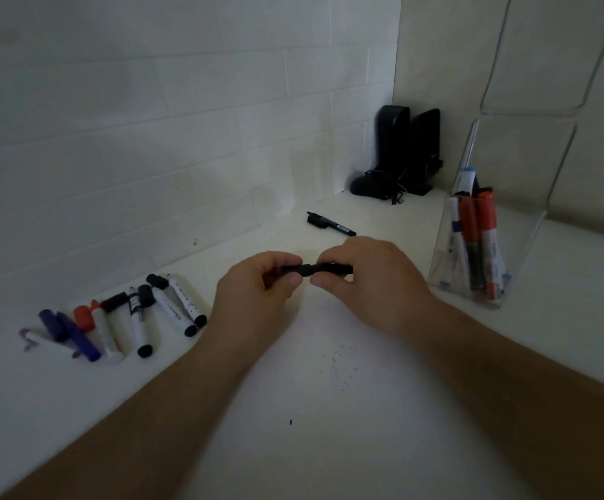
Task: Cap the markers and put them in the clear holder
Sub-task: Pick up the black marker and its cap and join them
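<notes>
Left hand (257, 283), right hand (369, 276), both gripping black marker (315, 269)

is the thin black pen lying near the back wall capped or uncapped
Uncapped. The thin black pen lies on the counter with its fine tip bare, pointing left; what looks like its cap lies right beside it, not on the tip.

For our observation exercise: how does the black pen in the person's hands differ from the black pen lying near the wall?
The held pen is off the desk, gripped at both ends by the left hand and right hand; the far pen lies untouched on the desk. The held pen lies level across the view; the far pen lies slanted. Both are slim and black.
</notes>
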Tool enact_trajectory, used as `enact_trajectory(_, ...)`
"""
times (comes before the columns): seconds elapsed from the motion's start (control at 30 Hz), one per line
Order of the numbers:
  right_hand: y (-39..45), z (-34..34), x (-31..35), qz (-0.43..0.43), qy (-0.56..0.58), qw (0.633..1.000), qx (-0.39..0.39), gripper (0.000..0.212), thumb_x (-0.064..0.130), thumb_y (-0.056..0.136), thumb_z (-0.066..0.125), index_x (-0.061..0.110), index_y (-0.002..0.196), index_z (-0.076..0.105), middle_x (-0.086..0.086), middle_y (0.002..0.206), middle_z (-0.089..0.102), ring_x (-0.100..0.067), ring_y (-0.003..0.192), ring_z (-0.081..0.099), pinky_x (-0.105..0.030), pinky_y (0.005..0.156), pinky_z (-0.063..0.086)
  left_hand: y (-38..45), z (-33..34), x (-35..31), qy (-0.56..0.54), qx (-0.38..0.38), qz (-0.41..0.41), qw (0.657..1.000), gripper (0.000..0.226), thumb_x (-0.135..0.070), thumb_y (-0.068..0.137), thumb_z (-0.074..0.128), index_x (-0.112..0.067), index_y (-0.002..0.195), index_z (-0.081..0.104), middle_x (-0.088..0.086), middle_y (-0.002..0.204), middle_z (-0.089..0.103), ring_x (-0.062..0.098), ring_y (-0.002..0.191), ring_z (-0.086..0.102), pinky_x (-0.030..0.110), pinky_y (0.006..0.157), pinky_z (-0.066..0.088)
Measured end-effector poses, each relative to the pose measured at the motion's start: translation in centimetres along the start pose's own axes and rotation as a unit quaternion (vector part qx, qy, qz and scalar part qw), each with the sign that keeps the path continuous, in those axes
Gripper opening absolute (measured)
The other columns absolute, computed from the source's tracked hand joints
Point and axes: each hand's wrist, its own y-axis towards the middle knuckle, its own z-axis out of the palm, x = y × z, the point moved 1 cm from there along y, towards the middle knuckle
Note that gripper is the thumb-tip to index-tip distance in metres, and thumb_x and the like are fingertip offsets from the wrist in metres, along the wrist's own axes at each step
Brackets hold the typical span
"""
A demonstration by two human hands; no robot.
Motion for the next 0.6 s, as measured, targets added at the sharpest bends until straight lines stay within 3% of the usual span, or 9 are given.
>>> enact_trajectory(0.23,-0.14,-0.35,0.40,-0.010,-0.038,0.999,-0.010,0.030,0.057,0.096,0.051,0.037,0.102,0.072,0.008,0.078,0.060,-0.012,0.076,0.058,-0.037,0.068,0.050,-0.06,0.10,-0.21,0.000,0.014,0.001,1.000,0.014,-0.026,0.097,0.062,-0.032,0.105,0.073,-0.011,0.080,0.073,0.001,0.070,0.068,0.007,0.062,0.047)
enact_trajectory(0.47,-0.12,-0.13,0.86,-0.003,-0.048,0.999,0.006,0.026,0.058,0.095,0.055,0.039,0.104,0.071,0.010,0.086,0.064,-0.011,0.081,0.059,-0.034,0.070,0.048,0.07,0.19,-0.19,0.025,0.006,0.018,1.000,0.021,-0.020,0.094,0.066,-0.040,0.093,0.070,-0.016,0.087,0.073,0.002,0.076,0.068,0.023,0.078,0.053)
enact_trajectory(0.6,-0.16,-0.23,0.74,0.011,-0.047,0.999,0.014,0.027,0.061,0.094,0.054,0.043,0.109,0.068,0.013,0.090,0.067,-0.010,0.082,0.060,-0.036,0.072,0.051,0.02,0.29,-0.25,0.044,-0.007,0.041,0.998,0.023,-0.019,0.092,0.068,-0.041,0.096,0.071,-0.013,0.095,0.073,0.009,0.085,0.069,0.036,0.088,0.055)
